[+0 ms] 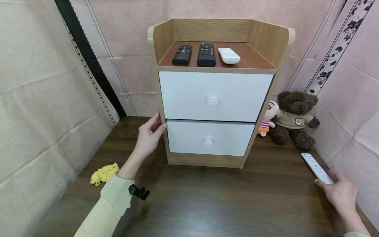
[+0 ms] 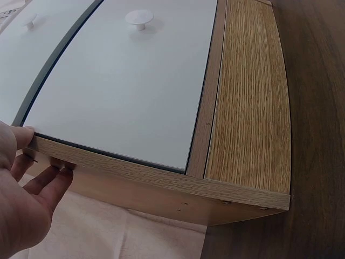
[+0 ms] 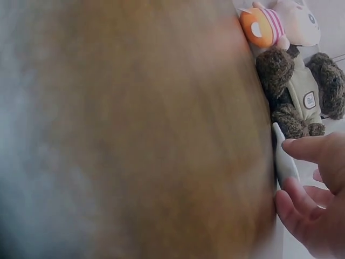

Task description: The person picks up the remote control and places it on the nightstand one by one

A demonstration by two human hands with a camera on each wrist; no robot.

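A small wooden cabinet [image 1: 204, 160] with two white drawers stands on the dark table. My left hand [image 1: 150, 135] grips its left edge, the thumb on the front and the fingers bent against the side panel [image 2: 156, 189]. The lower drawer [image 1: 189, 138] and upper drawer [image 1: 186, 95] are both closed, each with a round white knob. At the far right, my right hand [image 1: 340, 191] holds the near end of a long white remote control [image 1: 316, 167] lying low at the tabletop. In the right wrist view, the thumb and fingers lie on either side of that remote.
On the cabinet's brown top lie two black remotes [image 1: 182, 54] and a smaller white remote [image 1: 229, 55]. A brown teddy bear [image 1: 294, 120] and a striped doll [image 1: 267, 118] sit right of it. Yellow tasselled yarn [image 1: 104, 173] lies left. Pale fabric [image 1: 44, 98] walls surround the table.
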